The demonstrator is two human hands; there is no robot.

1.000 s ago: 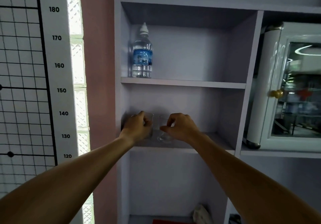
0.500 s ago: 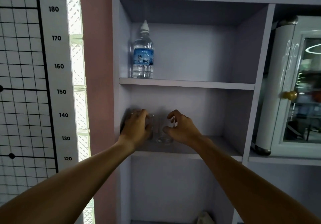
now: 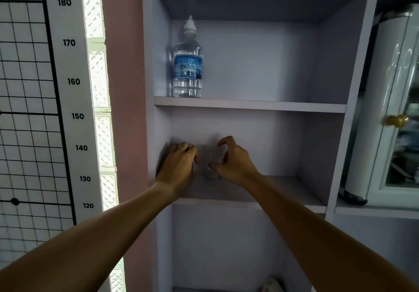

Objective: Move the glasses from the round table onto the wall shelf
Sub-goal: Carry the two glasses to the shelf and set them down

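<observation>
A clear glass (image 3: 210, 163) stands upright on the middle board of the lilac wall shelf (image 3: 283, 189), towards its left. My right hand (image 3: 234, 163) is just to the right of it, fingers spread, forefinger lifted above the rim and thumb close to the glass's front. My left hand (image 3: 179, 167) is at the shelf's far left corner, curled around a second glass that it hides almost entirely. The two glasses are side by side, a small gap apart.
A water bottle (image 3: 187, 65) with a blue label stands on the board above, at its left. A white glass-door cabinet (image 3: 385, 110) with a brass knob sits to the right. A height chart (image 3: 68, 81) hangs on the wall at left.
My right hand's fingers have loosened and spread away from the glass, which now rests on the board. My left hand stays wrapped on the other glass. The camera moved closer.
</observation>
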